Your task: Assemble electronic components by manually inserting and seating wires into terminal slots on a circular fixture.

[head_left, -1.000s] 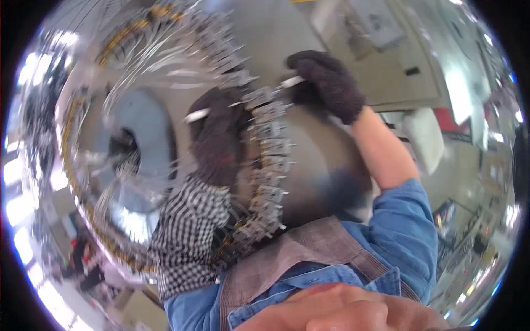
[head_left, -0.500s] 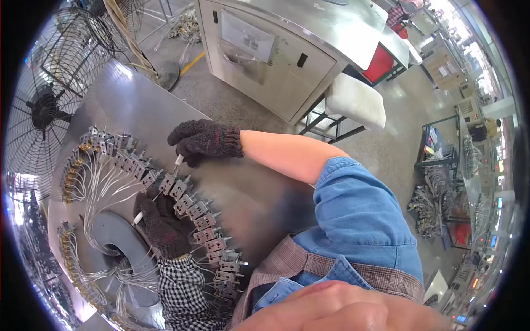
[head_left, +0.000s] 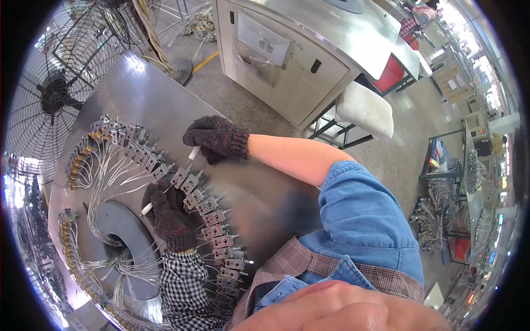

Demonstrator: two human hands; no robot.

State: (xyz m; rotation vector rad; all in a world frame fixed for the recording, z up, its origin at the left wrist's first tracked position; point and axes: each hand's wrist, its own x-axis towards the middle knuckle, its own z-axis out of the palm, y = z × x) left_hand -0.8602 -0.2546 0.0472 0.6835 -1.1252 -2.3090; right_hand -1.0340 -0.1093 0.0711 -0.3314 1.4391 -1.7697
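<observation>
My right hand (head_left: pixel 216 138), in a dark knit glove, is closed above the metal table, with a short white rod (head_left: pixel 194 153) sticking down from its fingers. Lower and to the left, my gloved left hand (head_left: pixel 171 218) is curled against the inner side of a curved row of small metal terminal blocks (head_left: pixel 207 206). From its fingers another white rod (head_left: pixel 146 209) pokes out; how far it runs inside the glove is hidden. Thin pale wires (head_left: pixel 102 176) run from the blocks toward a grey ring-shaped holder (head_left: pixel 113 218) beside my left hand.
The blocks and wires stand on a metal table (head_left: pixel 132 83). Large black fans (head_left: pixel 55 94) are at the left. Past the table are a metal cabinet (head_left: pixel 276 60) and a stool with a white covered seat (head_left: pixel 364 110). Racks with wire bundles (head_left: pixel 436 215) stand at the right; a person (head_left: pixel 419 19) is far off.
The whole view has shifted, so table and hands appear farther right and slightly higher. My right fingers look more curled, and the white rod in my left hand lies at a flatter angle.
</observation>
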